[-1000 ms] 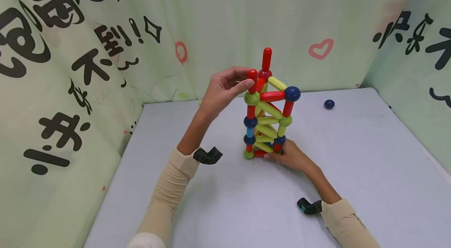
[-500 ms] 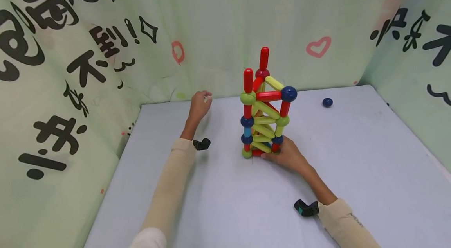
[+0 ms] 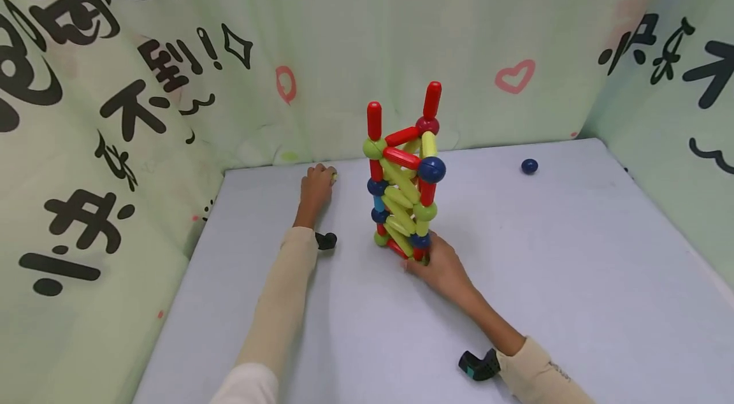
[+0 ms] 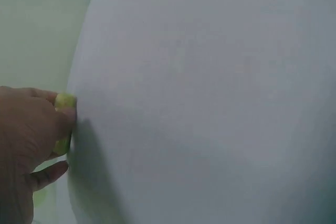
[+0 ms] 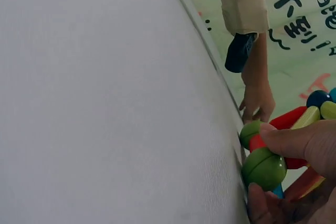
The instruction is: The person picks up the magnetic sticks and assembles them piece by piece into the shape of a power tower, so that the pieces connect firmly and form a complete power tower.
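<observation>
A tower of magnetic sticks and balls (image 3: 401,198) stands upright on the white table, in red, yellow-green and blue. Two red sticks point up from its top, one on a green ball (image 3: 374,148), the other on a red ball (image 3: 427,125). My right hand (image 3: 444,267) grips the tower's lower near corner; in the right wrist view its thumb and fingers lie around a green ball (image 5: 264,169) at the base. At the table's far left edge, my left hand (image 3: 315,190) pinches a yellow-green stick (image 4: 65,100), partly covered by the fingers.
A loose dark blue ball (image 3: 529,166) lies toward the back right of the table (image 3: 573,264). A pale green curtain (image 3: 344,41) with black writing hangs behind and along both sides.
My left hand has let go of the tower's upper red stick, moved left to the table's back edge and taken hold of the yellow-green stick. My right hand has turned the tower and shifted it left.
</observation>
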Demonstrator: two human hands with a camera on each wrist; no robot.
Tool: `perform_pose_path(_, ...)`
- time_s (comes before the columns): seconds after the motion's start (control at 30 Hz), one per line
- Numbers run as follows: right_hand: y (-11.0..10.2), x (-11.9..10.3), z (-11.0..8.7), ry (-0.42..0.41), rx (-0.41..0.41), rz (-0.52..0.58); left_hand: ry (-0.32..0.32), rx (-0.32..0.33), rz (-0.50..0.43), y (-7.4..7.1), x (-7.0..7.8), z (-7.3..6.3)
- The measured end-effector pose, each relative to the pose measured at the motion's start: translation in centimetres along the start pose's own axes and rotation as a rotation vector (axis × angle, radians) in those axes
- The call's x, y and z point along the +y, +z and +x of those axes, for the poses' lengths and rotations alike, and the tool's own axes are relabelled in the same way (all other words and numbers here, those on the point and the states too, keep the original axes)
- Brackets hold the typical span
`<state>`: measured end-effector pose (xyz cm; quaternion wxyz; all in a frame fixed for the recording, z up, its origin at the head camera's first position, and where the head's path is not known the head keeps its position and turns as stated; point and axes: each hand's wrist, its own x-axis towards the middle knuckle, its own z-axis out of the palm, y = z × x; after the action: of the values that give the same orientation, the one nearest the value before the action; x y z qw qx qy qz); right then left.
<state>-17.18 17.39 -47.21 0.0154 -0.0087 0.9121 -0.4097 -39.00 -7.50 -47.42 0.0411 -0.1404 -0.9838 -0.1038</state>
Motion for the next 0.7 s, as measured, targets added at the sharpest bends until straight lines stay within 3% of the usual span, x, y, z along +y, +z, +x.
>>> perform_pose_path(0.07,0.1,-0.3,0.2,-0.003,-0.018,0.019,-0.018,0.033,-0.026,-0.2,0.0,-0.2)
perform_pose_path(0.1,0.2,-0.3,0.3,-0.006,-0.019,0.023,-0.037,0.053,-0.084,-0.3,0.0,-0.4)
perform_pose_path(0.2,0.3,-0.5,0.8,-0.007,-0.025,0.055,-0.11,0.156,-0.357,-0.9,0.2,-0.9)
perform_pose_path(0.33,0.7,-0.8,1.3,0.007,-0.045,0.158,-0.181,0.39,-0.79,-2.6,1.3,-2.0)
perform_pose_path(0.47,1.4,-1.1,1.7,0.045,-0.05,0.236,-0.175,0.607,-1.083,-6.4,4.3,-4.5)
perform_pose_path(0.57,1.9,-1.1,1.9,0.069,-0.048,0.263,-0.06,0.706,-1.2,-10.1,7.3,-7.3)
perform_pose_path(0.7,2.2,-1.0,2.5,0.073,-0.045,0.27,0.205,0.764,-1.166,-14.0,11.1,-10.2)
